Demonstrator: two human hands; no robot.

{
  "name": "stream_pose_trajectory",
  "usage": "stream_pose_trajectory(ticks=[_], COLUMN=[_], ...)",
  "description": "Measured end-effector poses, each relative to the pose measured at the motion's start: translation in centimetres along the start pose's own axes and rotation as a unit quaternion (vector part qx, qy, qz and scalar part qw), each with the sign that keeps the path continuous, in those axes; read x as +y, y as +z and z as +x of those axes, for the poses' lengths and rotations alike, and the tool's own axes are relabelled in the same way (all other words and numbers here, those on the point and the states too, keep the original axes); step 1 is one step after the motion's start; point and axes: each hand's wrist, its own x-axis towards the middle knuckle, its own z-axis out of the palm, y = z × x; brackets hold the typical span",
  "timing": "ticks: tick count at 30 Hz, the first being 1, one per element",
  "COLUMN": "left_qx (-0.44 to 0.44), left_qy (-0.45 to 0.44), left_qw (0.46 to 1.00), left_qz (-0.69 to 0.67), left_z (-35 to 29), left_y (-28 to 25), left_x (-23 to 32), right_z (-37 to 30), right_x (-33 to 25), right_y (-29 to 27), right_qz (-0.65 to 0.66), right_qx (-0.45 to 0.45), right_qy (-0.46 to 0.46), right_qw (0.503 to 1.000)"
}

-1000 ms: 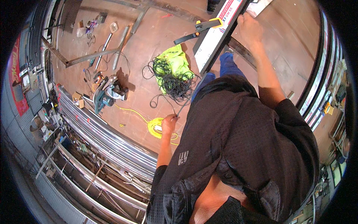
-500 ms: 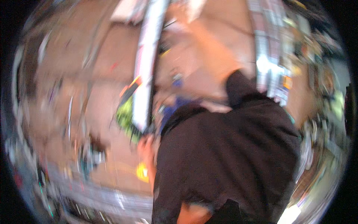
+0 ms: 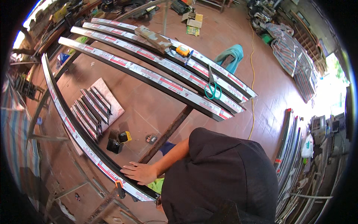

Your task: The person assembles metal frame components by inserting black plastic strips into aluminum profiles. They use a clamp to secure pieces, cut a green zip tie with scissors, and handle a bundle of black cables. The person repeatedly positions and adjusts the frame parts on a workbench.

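My left hand (image 3: 138, 173), grip open & flat, presses the long dark film-wrapped metal profile (image 3: 74, 134); keep it steady w/ even pressure. Right hand hidden.

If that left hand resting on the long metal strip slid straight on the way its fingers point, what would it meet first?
The left hand points left, across the long film-wrapped metal profile it rests on. Beyond its edge probably only bare tiled floor; depth is unclear.

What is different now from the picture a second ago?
The view swung from a floor with tangled cables to long metal strips laid on supports. The left hand, which was down by a yellow cord, now rests flat on the near strip. The right hand, then up on a long bar, is out of view. The dark shirt is unchanged.
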Motion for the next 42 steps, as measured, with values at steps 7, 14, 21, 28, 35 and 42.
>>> stream_pose_trajectory(ticks=[7,14,21,28,35,42], left_qx=[-0.008,-0.012,-0.012,-0.005,0.017,0.043], left_qy=[0.028,0.041,0.044,0.034,0.006,-0.031], left_qw=[1.0,0.999,0.999,0.999,0.999,0.998], left_qz=[-0.002,-0.003,-0.004,-0.009,-0.028,-0.039], left_z=[0.1,0.5,1.0,0.8,0.5,0.7], left_y=[-0.1,-0.7,-0.9,-1.3,-1.4,-1.6], left_x=[1.5,1.6,1.9,2.2,2.6,3.8], right_z=[-0.5,1.8,5.1,7.8,14.1,22.6], right_x=[-1.0,-0.3,0.6,2.0,7.4,13.6], right_y=[2.4,2.5,-1.1,-0.7,-2.7,-6.1], right_qz=[-0.029,-0.067,-0.011,-0.099,-0.122,-0.097], right_qx=[0.037,0.103,0.033,0.02,0.032,0.028], right_qy=[0.042,0.077,0.219,0.161,0.16,0.204], right_qw=[0.998,0.989,0.975,0.982,0.979,0.974])
